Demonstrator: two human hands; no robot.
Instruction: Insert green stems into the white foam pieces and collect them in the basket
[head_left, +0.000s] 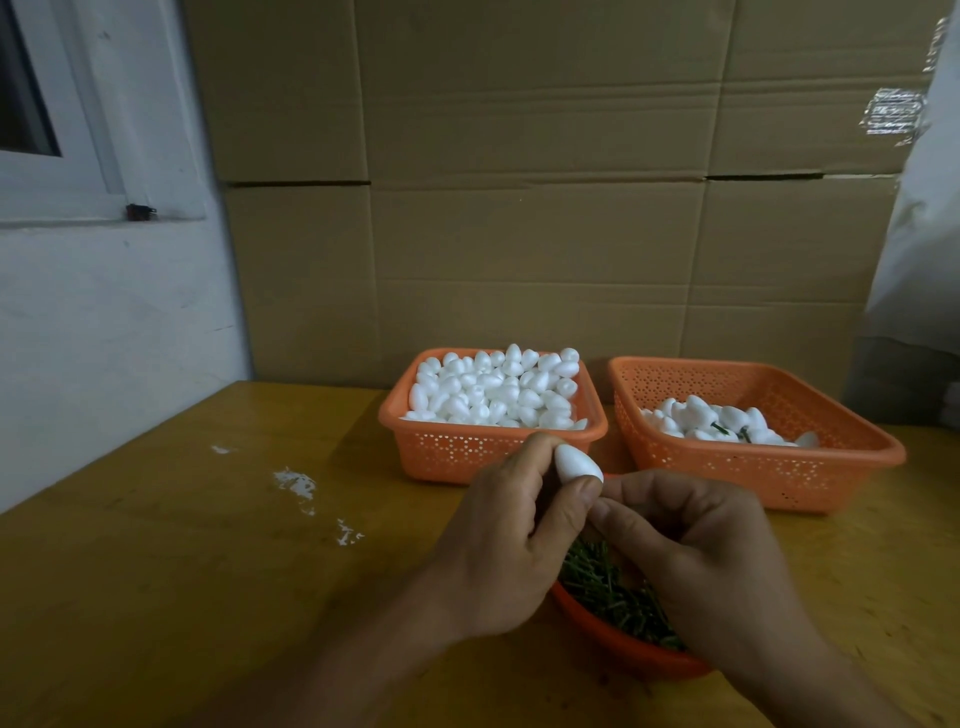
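Sitting nearest, under both hands, on the yellow-brown wooden table (208, 597): a round orange plastic bowl (613, 642) of short green stems (608, 592). Pinching a small white egg-shaped foam piece (577, 463) just above it: the left hand (498, 551), thumb and fingers curled round it, long axis tilting, narrow tip up-left, fat end down-right. Curling close, fingertips meeting the left thumb: the right hand (701, 551); any stem in it staying hidden. Standing behind: a square orange plastic basket heaped with plain white foam pieces (457, 452), and beside it, right, an orange basket (831, 467) holding stemmed pieces (717, 421). Rising beyond: brown cardboard boxes (519, 208), white wall (104, 312), window frame (62, 156). No readable writing.
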